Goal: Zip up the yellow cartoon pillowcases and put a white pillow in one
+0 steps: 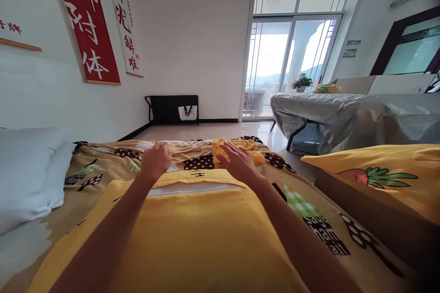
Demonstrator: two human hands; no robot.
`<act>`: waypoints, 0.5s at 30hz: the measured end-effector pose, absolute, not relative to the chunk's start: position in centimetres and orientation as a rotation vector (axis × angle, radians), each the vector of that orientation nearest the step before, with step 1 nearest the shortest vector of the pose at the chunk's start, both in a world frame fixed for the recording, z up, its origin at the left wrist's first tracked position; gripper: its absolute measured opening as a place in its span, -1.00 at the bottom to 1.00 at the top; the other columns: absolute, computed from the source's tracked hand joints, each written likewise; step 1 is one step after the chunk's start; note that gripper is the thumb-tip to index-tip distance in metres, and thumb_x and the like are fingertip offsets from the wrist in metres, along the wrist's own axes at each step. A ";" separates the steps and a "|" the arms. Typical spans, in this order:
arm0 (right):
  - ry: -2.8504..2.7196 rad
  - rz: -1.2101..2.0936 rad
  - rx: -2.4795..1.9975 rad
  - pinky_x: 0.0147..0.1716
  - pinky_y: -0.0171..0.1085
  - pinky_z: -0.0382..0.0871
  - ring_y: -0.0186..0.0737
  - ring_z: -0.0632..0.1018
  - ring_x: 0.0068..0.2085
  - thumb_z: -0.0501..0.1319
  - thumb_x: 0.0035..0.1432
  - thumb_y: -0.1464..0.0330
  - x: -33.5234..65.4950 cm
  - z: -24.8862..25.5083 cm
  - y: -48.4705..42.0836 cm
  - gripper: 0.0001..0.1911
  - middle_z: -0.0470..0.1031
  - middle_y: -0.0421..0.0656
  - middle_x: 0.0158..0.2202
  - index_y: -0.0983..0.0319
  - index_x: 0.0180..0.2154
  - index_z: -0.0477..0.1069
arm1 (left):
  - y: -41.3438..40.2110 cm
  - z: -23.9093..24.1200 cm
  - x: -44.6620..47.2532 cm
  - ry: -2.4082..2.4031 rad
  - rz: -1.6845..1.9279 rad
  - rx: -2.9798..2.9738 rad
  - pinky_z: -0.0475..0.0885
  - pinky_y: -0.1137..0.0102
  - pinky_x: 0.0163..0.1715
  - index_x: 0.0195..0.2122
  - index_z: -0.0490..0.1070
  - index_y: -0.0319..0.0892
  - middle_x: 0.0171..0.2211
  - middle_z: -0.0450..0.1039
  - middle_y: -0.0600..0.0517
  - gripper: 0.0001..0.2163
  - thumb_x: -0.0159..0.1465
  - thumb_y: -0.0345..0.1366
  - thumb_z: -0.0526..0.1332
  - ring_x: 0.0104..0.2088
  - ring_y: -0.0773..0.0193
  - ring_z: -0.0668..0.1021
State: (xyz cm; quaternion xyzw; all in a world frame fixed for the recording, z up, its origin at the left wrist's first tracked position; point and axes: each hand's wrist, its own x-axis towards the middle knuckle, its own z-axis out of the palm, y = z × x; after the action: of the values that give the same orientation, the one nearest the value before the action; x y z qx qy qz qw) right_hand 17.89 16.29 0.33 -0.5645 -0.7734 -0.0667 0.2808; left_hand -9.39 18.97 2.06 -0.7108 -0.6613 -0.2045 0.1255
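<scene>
A yellow pillowcase (206, 233) lies in front of me, with a strip of white filling (195, 189) showing through the slit near its far edge. My left hand (156, 161) is raised beyond the left end of that slit, fingers loosely bent, nothing visible in it. Past the right end is my right hand (239, 161), its fingers stretched out and spread. It is next to a crumpled yellow cloth (256, 155), partly in front of it; whether they touch I cannot tell. Everything rests on a brown patterned blanket (323, 210).
A white pillow (27, 174) is at the left. At the right, a yellow pillow with a carrot print (385, 174) lies on a brown box (364, 210). Behind it stands a plastic-covered table (371, 105) with a potted plant (301, 83). A black folded item (165, 109) leans against the wall.
</scene>
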 end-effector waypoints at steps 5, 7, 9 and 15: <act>-2.210 0.330 -1.653 0.28 -0.07 -0.19 -0.15 0.04 0.34 -0.16 0.32 0.06 16.9 -7.9 17.6 -0.41 0.04 -0.10 0.33 0.16 0.27 0.11 | 19.8 -6.3 -6.9 -1.983 -0.398 -2.331 0.19 0.21 0.19 0.10 0.34 -0.15 0.17 0.33 -0.06 -0.63 0.36 -0.20 -0.07 0.21 0.17 0.32; -2.159 0.371 -1.684 0.28 -0.08 -0.23 -0.17 0.01 0.35 -0.18 0.32 0.03 18.4 -10.2 17.6 -0.39 0.00 -0.14 0.35 0.13 0.28 0.09 | 19.7 -8.5 -7.9 -2.013 -0.368 -2.370 0.13 0.16 0.22 0.17 0.27 -0.16 0.22 0.25 -0.06 -0.58 0.37 -0.15 -0.12 0.25 0.17 0.26; -2.105 0.421 -1.704 0.29 -0.05 -0.26 -0.16 -0.01 0.35 -0.17 0.30 0.00 20.1 -11.2 17.9 -0.38 -0.02 -0.16 0.35 0.10 0.29 0.07 | 19.7 -9.2 -8.6 -2.019 -0.360 -2.404 0.07 0.14 0.25 0.20 0.22 -0.16 0.25 0.19 -0.04 -0.54 0.38 -0.11 -0.17 0.28 0.16 0.21; -1.704 0.969 -1.459 0.31 -0.13 -0.29 -0.12 0.02 0.34 0.09 0.14 -0.02 24.6 -12.1 18.9 -0.28 0.06 -0.08 0.33 0.22 0.22 0.21 | 19.5 -8.0 -8.3 -2.053 -0.346 -2.432 0.03 0.11 0.26 0.23 0.19 -0.16 0.27 0.15 -0.05 -0.50 0.37 -0.07 -0.19 0.29 0.15 0.18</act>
State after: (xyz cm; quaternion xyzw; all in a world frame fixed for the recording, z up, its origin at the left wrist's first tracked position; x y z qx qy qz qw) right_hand 24.57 18.86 -12.06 -0.5609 -0.6554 0.3725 0.3421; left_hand -8.30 19.53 -8.00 -0.7593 -0.6410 -0.1080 -0.0302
